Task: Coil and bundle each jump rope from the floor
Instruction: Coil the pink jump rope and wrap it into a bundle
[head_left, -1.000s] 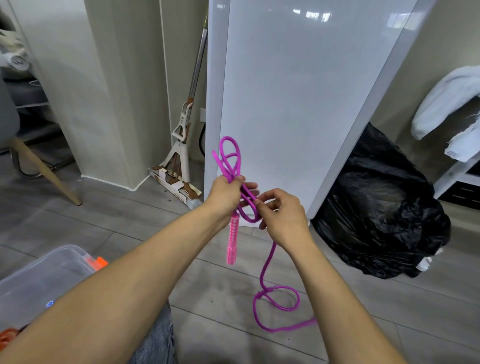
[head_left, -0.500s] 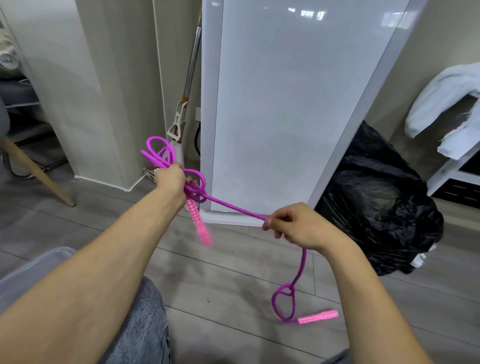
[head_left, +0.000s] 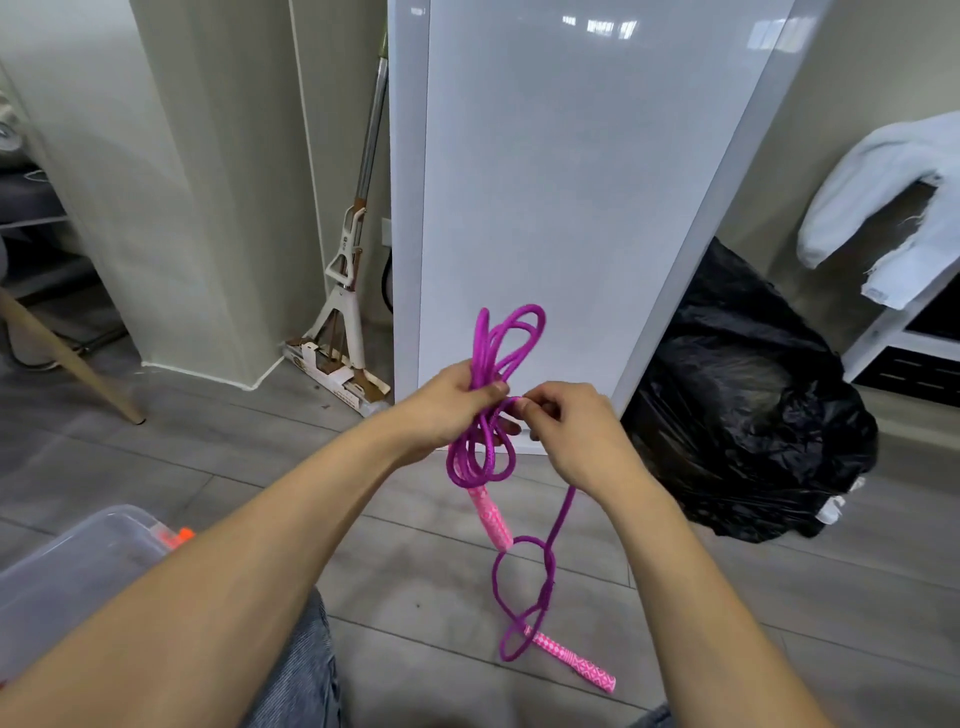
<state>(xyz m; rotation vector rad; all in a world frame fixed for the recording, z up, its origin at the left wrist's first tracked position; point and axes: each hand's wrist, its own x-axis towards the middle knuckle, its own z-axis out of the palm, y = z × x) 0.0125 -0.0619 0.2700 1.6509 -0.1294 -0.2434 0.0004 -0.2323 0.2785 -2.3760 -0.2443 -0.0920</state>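
A magenta jump rope (head_left: 506, 338) with pink patterned handles is partly coiled. My left hand (head_left: 452, 402) grips the bundle of loops at its middle, with loops sticking up above the fist and hanging below. One pink handle (head_left: 491, 517) dangles under the coil. My right hand (head_left: 569, 426) pinches the free strand right beside the left hand. From there the strand drops to the floor, forms a loose loop (head_left: 524, 577) and ends at the second handle (head_left: 576, 665) lying on the floor.
A tall white panel (head_left: 561, 197) leans against the wall straight ahead. A black rubbish bag (head_left: 748, 415) sits to its right, a mop (head_left: 345, 312) to its left. A clear plastic bin (head_left: 67, 566) stands at lower left. A wooden chair leg (head_left: 67, 358) is at far left.
My right hand, which had pulled the strand out to the right, has come back to the left hand. The coil has gained a loop and both hands sit in the middle again.
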